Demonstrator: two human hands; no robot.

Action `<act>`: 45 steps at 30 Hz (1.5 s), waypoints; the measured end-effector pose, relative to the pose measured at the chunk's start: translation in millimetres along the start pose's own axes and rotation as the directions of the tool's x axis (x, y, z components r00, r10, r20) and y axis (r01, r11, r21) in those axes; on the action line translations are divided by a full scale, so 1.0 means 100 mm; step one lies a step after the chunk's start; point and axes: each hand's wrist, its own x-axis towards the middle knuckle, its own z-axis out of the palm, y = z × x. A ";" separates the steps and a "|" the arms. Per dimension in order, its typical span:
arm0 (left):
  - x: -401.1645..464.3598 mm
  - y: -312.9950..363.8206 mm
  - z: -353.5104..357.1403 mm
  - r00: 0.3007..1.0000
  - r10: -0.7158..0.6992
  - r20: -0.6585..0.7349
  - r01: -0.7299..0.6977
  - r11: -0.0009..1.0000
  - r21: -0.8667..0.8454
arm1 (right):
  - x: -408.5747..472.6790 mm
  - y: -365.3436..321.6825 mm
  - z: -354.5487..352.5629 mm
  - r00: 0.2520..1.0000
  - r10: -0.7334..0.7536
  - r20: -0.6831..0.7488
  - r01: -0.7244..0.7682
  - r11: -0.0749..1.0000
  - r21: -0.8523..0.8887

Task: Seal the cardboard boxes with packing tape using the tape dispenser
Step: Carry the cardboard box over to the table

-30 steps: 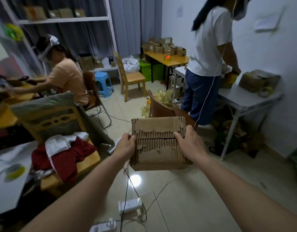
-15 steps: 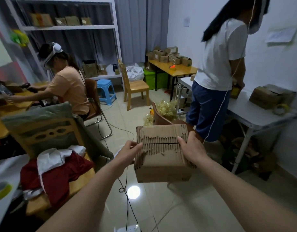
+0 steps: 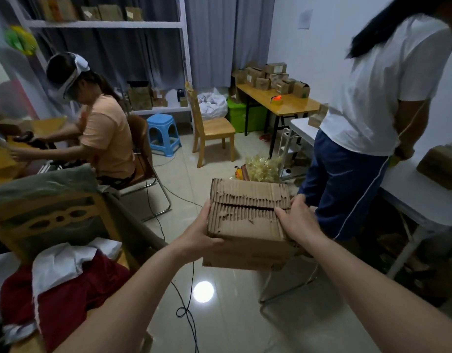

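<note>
Cardboard box (image 3: 248,220) hangs in mid-air over the floor, just beside the white bench (image 3: 421,205), left hand (image 3: 199,240) and right hand (image 3: 296,222) gripping its sides. Its flap seam gapes untaped, so a slipping grip may drop or spill it.

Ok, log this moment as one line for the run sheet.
stage: carrying, untaped | cardboard box: in the air, top seam open | left hand: grips left side | right hand: grips right side | tape dispenser: not held

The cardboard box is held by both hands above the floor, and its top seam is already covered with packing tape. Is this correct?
Not quite. The head view shows the cardboard box gripped by the left hand and right hand above the floor, but its top seam is bare and open, with no tape.
</note>
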 end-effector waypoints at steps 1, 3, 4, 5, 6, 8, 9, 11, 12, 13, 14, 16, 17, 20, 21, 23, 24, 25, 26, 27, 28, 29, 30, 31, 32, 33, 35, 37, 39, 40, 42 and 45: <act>0.15 -0.02 -0.05 1.000 -0.012 -0.008 0.012 1.000 0.011 | 0.17 -0.01 0.05 1.000 -0.019 -0.002 0.019 1.000 0.003; 0.47 -0.07 -0.14 0.999 -0.027 -0.041 0.030 0.998 0.060 | 0.52 -0.04 0.18 0.995 -0.089 0.034 0.089 0.996 -0.005; 0.64 -0.10 -0.17 0.997 -0.021 -0.074 0.029 0.994 0.108 | 0.70 -0.05 0.24 0.990 -0.129 0.055 0.130 0.991 -0.020; 0.82 -0.12 -0.21 0.993 -0.014 -0.116 0.033 0.986 0.163 | 0.90 -0.07 0.30 0.985 -0.159 0.071 0.161 0.986 -0.033; 1.00 -0.13 -0.24 0.987 -0.015 -0.157 0.049 0.976 0.214 | 1.10 -0.08 0.34 0.981 -0.177 0.083 0.180 0.983 -0.031; 1.38 -0.10 -0.33 0.979 -0.025 -0.201 0.077 0.964 0.256 | 1.51 -0.12 0.39 0.977 -0.184 0.107 0.187 0.982 -0.015; 1.56 -0.08 -0.39 0.979 -0.038 -0.203 0.089 0.964 0.251 | 1.71 -0.14 0.39 0.974 -0.186 0.128 0.191 0.981 -0.029; 1.89 0.01 -0.48 0.978 -0.055 -0.201 0.105 0.962 0.251 | 2.09 -0.20 0.39 0.963 -0.201 0.180 0.213 0.976 -0.049; 2.05 0.06 -0.53 0.977 -0.058 -0.207 0.111 0.960 0.256 | 2.27 -0.24 0.37 0.951 -0.223 0.214 0.232 0.972 -0.021; 2.20 0.11 -0.59 0.974 -0.063 -0.219 0.120 0.959 0.258 | 2.45 -0.29 0.34 0.933 -0.249 0.259 0.251 0.968 0.027; 2.33 0.16 -0.65 0.970 -0.069 -0.235 0.131 0.957 0.258 | 2.60 -0.36 0.31 0.908 -0.278 0.313 0.267 0.960 0.080; 2.57 0.24 -0.79 0.964 -0.074 -0.256 0.142 0.955 0.259 | 2.88 -0.47 0.26 0.837 -0.330 0.437 0.272 0.943 0.190; 2.68 0.27 -0.86 0.962 -0.076 -0.261 0.147 0.953 0.263 | 3.02 -0.52 0.24 0.795 -0.346 0.499 0.260 0.937 0.235; 2.98 0.32 -1.08 0.961 -0.086 -0.264 0.160 0.948 0.274 | 3.37 -0.61 0.23 0.698 -0.339 0.631 0.270 0.940 0.207; 3.09 0.34 -1.15 0.962 -0.088 -0.259 0.160 0.949 0.273 | 3.49 -0.64 0.25 0.695 -0.328 0.640 0.282 0.943 0.177; 3.33 0.35 -1.29 0.966 -0.079 -0.245 0.147 0.951 0.272 | 3.72 -0.72 0.31 0.721 -0.310 0.619 0.304 0.945 0.119; 3.47 0.34 -1.35 0.968 -0.072 -0.240 0.138 0.953 0.270 | 3.84 -0.76 0.35 0.738 -0.309 0.600 0.314 0.944 0.100; 3.61 0.33 -1.42 0.970 -0.065 -0.235 0.129 0.955 0.266 | 3.96 -0.80 0.38 0.750 -0.314 0.582 0.324 0.942 0.090; 3.75 0.32 -1.50 0.972 -0.055 -0.229 0.117 0.957 0.264 | 4.10 -0.84 0.42 0.759 -0.318 0.568 0.333 0.939 0.081; 3.90 0.30 -1.58 0.973 -0.042 -0.227 0.103 0.959 0.263 | 4.24 -0.89 0.46 0.767 -0.324 0.554 0.341 0.937 0.076; 4.05 0.28 -1.68 0.973 -0.031 -0.229 0.092 0.961 0.260 | 4.39 -0.96 0.50 0.775 -0.331 0.539 0.348 0.935 0.074; 4.22 0.25 -1.80 0.972 -0.025 -0.233 0.086 0.963 0.255 | 4.54 -1.03 0.56 0.783 -0.335 0.525 0.349 0.934 0.076; 4.38 0.22 -1.93 0.971 -0.019 -0.238 0.080 0.965 0.250 | 4.71 -1.10 0.63 0.791 -0.336 0.511 0.347 0.935 0.079; 4.53 0.19 -2.07 0.970 -0.009 -0.242 0.071 0.966 0.248 | 4.87 -1.18 0.71 0.798 -0.341 0.497 0.350 0.934 0.078; 4.69 0.17 -2.22 0.970 0.001 -0.243 0.062 0.966 0.251 | 5.03 -1.28 0.79 0.804 -0.348 0.483 0.359 0.930 0.071; 4.83 0.16 -2.37 0.970 0.008 -0.243 0.056 0.965 0.256 | 5.19 -1.39 0.88 0.810 -0.351 0.470 0.368 0.928 0.059; 5.11 0.12 -2.70 0.967 0.002 -0.253 0.066 0.964 0.259 | 5.49 -1.63 1.05 0.820 -0.332 0.467 0.365 0.931 0.022; 5.35 0.09 -3.01 0.964 -0.031 -0.264 0.099 0.963 0.249 | 5.77 -1.85 1.20 0.818 -0.293 0.496 0.341 0.940 -0.008; 5.63 0.07 -3.31 0.965 -0.039 -0.260 0.106 0.962 0.252 | 6.07 -2.06 1.33 0.815 -0.282 0.506 0.319 0.948 0.014; 5.78 0.08 -3.45 0.966 -0.041 -0.256 0.106 0.964 0.246 | 6.21 -2.15 1.37 0.817 -0.283 0.503 0.306 0.951 0.039; 6.11 0.07 -3.68 0.966 -0.038 -0.254 0.092 0.975 0.204 | 6.49 -2.30 1.45 0.832 -0.290 0.472 0.279 0.956 0.095; 6.60 0.06 -3.90 0.960 -0.031 -0.278 0.082 0.982 0.172 | 6.87 -2.43 1.54 0.866 -0.279 0.415 0.236 0.960 0.151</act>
